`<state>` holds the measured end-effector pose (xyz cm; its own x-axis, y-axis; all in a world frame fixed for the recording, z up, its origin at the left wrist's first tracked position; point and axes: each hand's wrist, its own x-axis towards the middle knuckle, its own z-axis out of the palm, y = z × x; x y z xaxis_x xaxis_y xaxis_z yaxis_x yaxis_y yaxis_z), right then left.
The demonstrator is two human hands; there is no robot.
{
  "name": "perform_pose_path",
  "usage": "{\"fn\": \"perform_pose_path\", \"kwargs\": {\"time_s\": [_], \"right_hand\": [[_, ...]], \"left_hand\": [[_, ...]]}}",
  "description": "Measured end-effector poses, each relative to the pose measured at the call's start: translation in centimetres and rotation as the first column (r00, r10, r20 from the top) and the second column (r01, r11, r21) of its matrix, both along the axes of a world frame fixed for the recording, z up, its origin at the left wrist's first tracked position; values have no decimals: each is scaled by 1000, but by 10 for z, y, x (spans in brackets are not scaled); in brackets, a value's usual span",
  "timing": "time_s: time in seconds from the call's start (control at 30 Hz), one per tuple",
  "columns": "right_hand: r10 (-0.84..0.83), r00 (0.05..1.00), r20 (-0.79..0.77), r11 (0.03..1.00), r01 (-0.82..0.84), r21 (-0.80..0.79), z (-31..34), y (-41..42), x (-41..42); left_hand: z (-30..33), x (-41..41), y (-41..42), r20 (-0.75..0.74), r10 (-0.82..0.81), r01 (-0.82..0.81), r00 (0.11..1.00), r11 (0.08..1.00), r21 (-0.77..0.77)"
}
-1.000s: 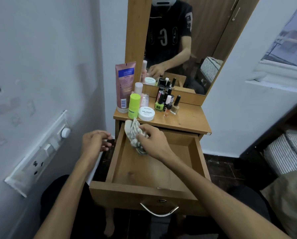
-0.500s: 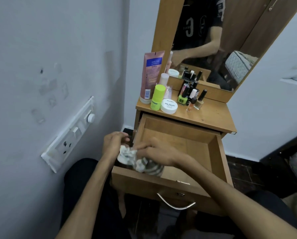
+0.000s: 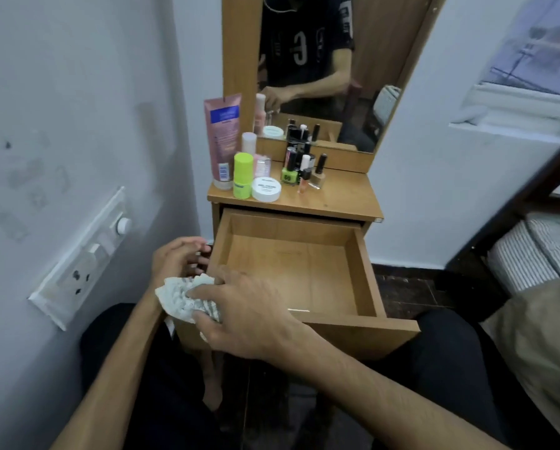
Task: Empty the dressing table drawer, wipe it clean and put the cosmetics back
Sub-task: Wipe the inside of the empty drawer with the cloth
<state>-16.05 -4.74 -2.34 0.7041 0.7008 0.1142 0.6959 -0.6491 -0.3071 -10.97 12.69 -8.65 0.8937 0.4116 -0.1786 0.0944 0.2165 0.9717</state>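
Observation:
The wooden drawer [image 3: 363, 274] stands pulled out with nothing inside. My right hand [image 3: 249, 316] grips a crumpled white cloth [image 3: 178, 297] at the drawer's front left corner. My left hand [image 3: 174, 261] is just left of the drawer's side, fingers curled, with the cloth at its heel; whether it holds the cloth is unclear. On the dressing table top [image 3: 340, 199] stand a pink tube [image 3: 222, 141], a lime green stick [image 3: 242, 177], a white round jar [image 3: 266, 189] and several nail polish bottles [image 3: 301, 172].
A mirror [image 3: 324, 69] rises behind the cosmetics. A white switch panel [image 3: 83, 258] is on the wall at left. A bed with a striped mattress [image 3: 532, 251] and a beige pillow [image 3: 538, 336] are at right. My dark-clothed legs are under the drawer.
My right hand drew the cloth from the drawer's back left corner to its front left corner, next to my left hand. The view shifted.

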Motion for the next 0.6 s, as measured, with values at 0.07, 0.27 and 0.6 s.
{"fn": "perform_pose_path", "kwargs": {"time_s": [0.07,0.27,0.6], "right_hand": [[-21,999,39,1000,21,-9,2,-21,0],[-125,992,13,991,126,-53,2,-114,-2],[-326,945,-23,938,320,-134,16,-231,-2]], "left_hand": [[8,1,4,3,-77,77,997,995,65],[46,-3,-29,61,-301,256,952,888,381],[51,1,-136,-131,-593,547,794,605,579]]}}
